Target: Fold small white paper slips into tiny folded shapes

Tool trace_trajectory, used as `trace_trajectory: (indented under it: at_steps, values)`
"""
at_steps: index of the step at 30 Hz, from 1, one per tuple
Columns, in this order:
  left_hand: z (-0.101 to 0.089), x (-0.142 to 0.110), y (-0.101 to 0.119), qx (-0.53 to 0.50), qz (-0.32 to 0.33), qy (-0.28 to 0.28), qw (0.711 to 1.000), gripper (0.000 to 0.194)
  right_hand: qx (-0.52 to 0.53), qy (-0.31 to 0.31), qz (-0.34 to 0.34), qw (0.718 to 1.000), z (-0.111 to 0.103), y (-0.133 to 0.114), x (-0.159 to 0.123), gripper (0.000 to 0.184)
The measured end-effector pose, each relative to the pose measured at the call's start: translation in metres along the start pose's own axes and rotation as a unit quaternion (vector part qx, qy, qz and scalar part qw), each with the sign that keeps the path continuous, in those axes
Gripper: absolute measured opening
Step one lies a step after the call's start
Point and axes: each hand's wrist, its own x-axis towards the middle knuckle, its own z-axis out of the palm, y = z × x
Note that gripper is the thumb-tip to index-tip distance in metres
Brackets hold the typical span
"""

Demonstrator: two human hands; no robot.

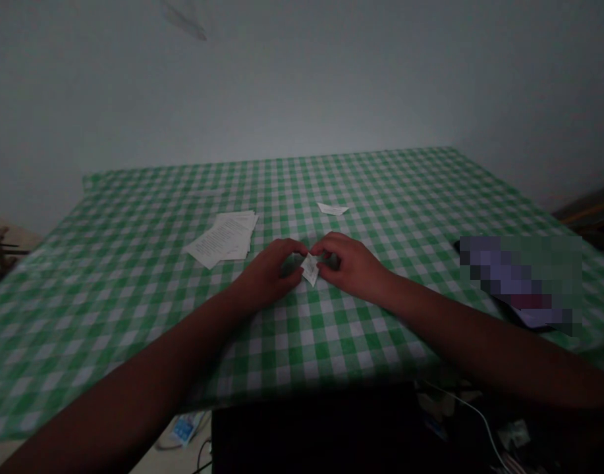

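Observation:
A small folded piece of printed paper (310, 268) is pinched between both hands near the middle of the table. My left hand (274, 266) grips its left side with thumb and fingers. From the right, my right hand (350, 263) holds the opposite side the same way. The paper looks diamond-shaped, with one point toward me. Beyond my right hand lies a folded paper boat-like shape (332, 209). To the left of my left hand, a stack of printed paper sheets (223, 238) rests slightly fanned out.
A green and white checked tablecloth (292, 355) covers the table. On the right, beside my right forearm, lies a dark-edged flat device (531, 322), mostly blurred out. A white cable (472, 407) and a blue packet (184, 428) show below the front edge. A wall stands behind.

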Motion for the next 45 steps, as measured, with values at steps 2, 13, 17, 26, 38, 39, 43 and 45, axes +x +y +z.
trace_trajectory:
  at_steps: [2, 13, 17, 26, 38, 39, 43, 45]
  values:
    - [0.001, 0.001, 0.000, -0.001, 0.002, 0.007, 1.000, 0.027, -0.012, -0.003, 0.001, 1.000, 0.001, -0.001, 0.000, 0.019]
    - [-0.006, 0.003, -0.001, -0.026, 0.013, -0.032, 0.999, 0.026, -0.023, -0.006, 0.010, 1.000, -0.002, 0.000, 0.002, 0.014]
    - [-0.008, 0.003, -0.003, -0.028, 0.015, -0.034, 0.999, 0.029, -0.035, -0.011, 0.000, 0.999, -0.003, 0.000, 0.002, 0.015]
    - [-0.013, 0.002, -0.013, -0.019, 0.083, -0.069, 0.994, 0.027, -0.052, -0.075, -0.074, 0.993, -0.008, 0.004, 0.001, 0.016]
    - [-0.014, 0.004, -0.014, -0.008, 0.133, -0.095, 0.987, 0.025, -0.070, -0.172, -0.102, 0.977, -0.018, 0.009, 0.002, 0.018]
    - [-0.014, 0.004, -0.014, -0.010, 0.137, -0.096, 0.986, 0.024, -0.067, -0.173, -0.104, 0.977, -0.019, 0.009, 0.002, 0.018]
    - [-0.014, 0.005, -0.013, -0.012, 0.145, -0.102, 0.984, 0.023, -0.057, -0.176, -0.108, 0.977, -0.018, 0.009, 0.002, 0.016]
    - [-0.014, 0.005, -0.014, -0.012, 0.150, -0.099, 0.984, 0.024, -0.050, -0.166, -0.098, 0.980, -0.017, 0.008, 0.002, 0.012]
